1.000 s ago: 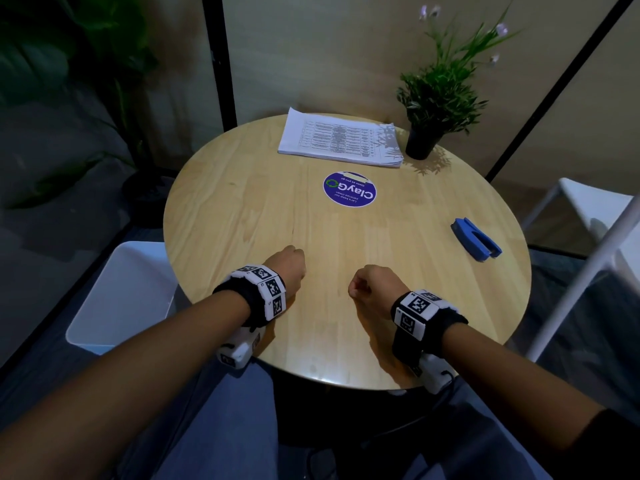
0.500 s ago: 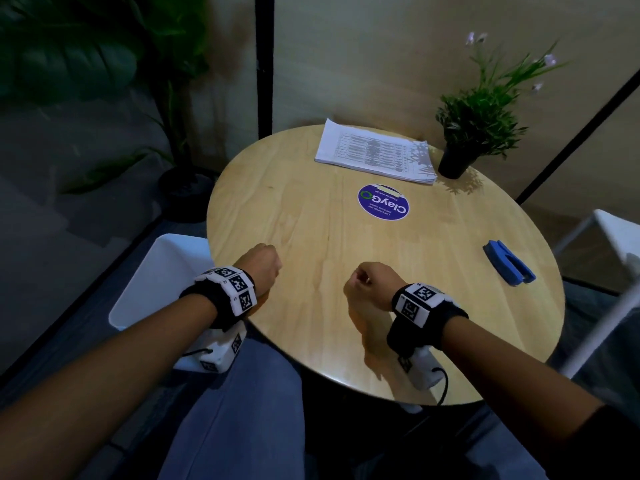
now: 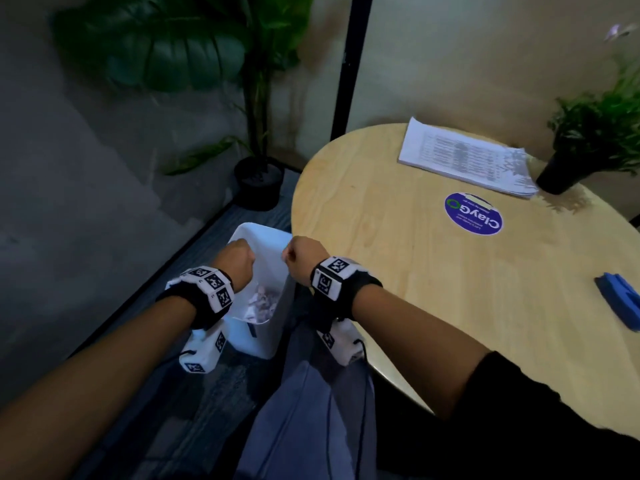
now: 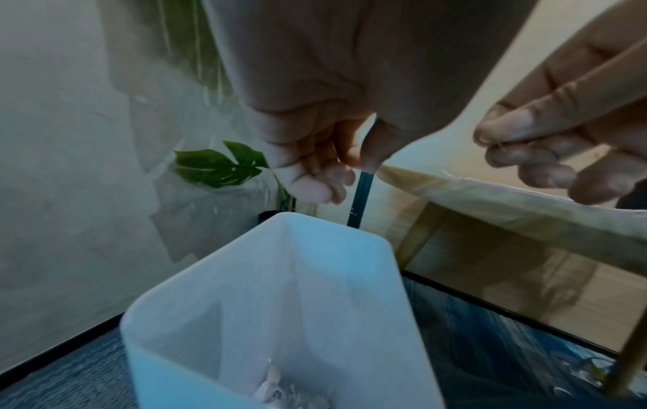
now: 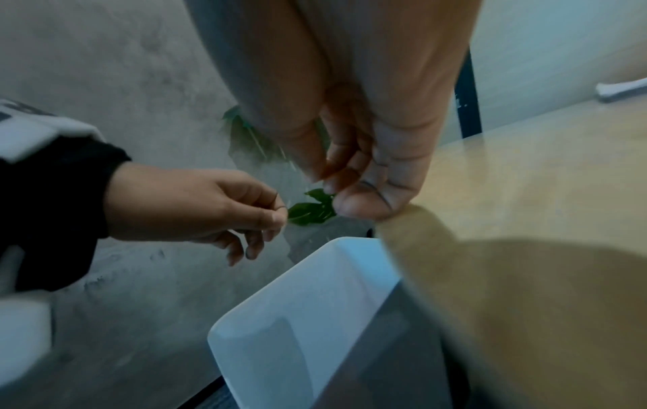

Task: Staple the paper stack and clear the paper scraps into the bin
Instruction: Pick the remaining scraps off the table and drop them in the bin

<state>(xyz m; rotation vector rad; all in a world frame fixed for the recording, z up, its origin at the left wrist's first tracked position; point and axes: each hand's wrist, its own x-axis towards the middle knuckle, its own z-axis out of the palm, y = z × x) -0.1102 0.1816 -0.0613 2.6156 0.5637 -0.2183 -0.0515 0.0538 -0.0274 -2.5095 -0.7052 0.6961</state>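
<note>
Both hands are held over the white bin (image 3: 263,237), which stands on the floor just beside the round wooden counter (image 3: 398,258), at its left edge. Left hand (image 3: 235,261) is seen above the bin opening with fingers (image 4: 315,188) curled down and thumb against fingertips; whether a scrap is pinched between them cannot be told from the wrist views. Right hand (image 3: 304,259) is positioned just off the counter rim, over the bin's near-counter side, fingers (image 5: 364,202) likewise curled with thumb closed onto them; something thin may be caught at the fingertips in the left wrist view, but it is too small to confirm. Crumpled paper scraps (image 3: 261,303) are visible inside the bin, at the bottom. The paper stack (image 3: 464,157) is lying flat at the far side of the counter, printed side up, with one corner just beside the black pot of a small green plant (image 3: 588,143). A blue stapler (image 3: 620,299) is resting on the counter at the right edge, well apart from the stack and from both hands. A round purple sticker (image 3: 472,213) is seen on the counter between the stack and the hands. A large-leaved potted plant (image 3: 256,168) stands on the floor behind the bin, against the grey wall. Tracker bands with printed markers are worn on both wrists
</note>
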